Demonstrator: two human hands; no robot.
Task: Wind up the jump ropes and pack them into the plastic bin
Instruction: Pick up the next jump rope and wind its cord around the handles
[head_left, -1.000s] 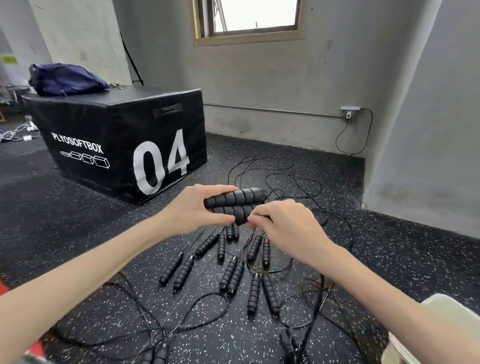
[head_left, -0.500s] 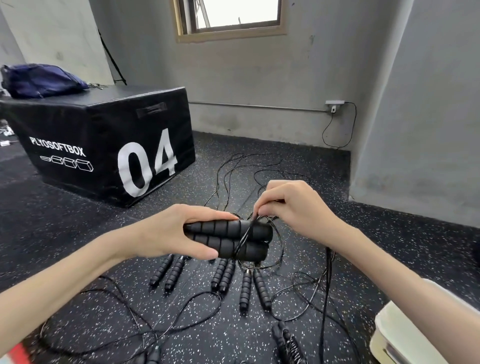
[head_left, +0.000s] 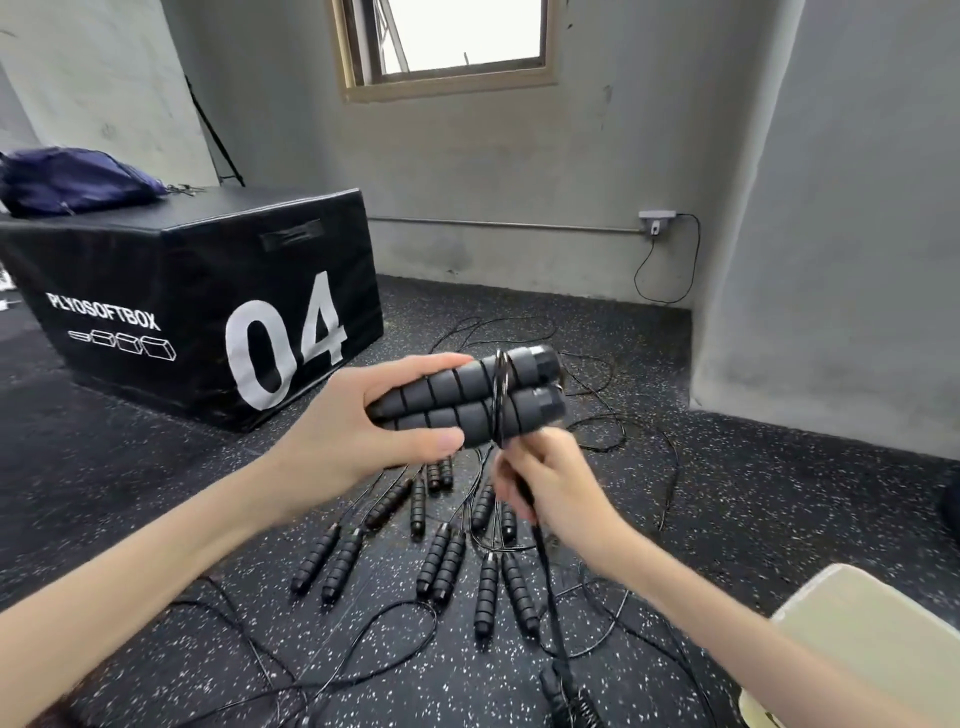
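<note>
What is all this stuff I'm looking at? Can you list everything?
Held handles: two, black, side by side in the left hand, cord looped round them.
Cord: black, thin, running down through the right hand.
Floor handles: about six pairs, black, laid on the floor below the hands, cords trailing.
Plyo box: one, black, white "04", left.
Bag: one, dark blue, on the box.
Bin: one, pale cream, lower right corner, partly cut off.
Window: one, top centre.
Wall socket: one, with cable, right wall.
Left hand: grip round handles.
Right hand: grip on cord.
</note>
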